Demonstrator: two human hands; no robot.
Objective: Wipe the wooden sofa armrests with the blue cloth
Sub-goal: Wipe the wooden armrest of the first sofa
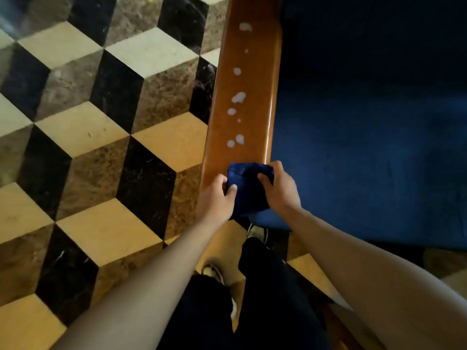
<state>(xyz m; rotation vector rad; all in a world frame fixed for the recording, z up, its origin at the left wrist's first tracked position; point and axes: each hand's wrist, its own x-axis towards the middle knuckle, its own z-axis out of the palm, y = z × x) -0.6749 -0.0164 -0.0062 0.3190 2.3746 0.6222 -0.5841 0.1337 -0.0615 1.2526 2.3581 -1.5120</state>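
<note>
A glossy wooden armrest point(255, 79) runs away from me up the middle of the head view. Several white foam blobs point(238, 97) dot its top. At its near end I hold a bunched dark blue cloth point(246, 188) between both hands. My left hand point(217, 195) grips the cloth's left side. My right hand point(280, 188) grips its right side, thumb pressed into the fabric. The cloth covers the armrest's near end.
A blue sofa seat cushion point(366, 147) lies right of the armrest. A cube-pattern tiled floor point(101, 147) in cream, brown and black spreads to the left. My dark trousers point(262, 286) and shoes stand below the hands.
</note>
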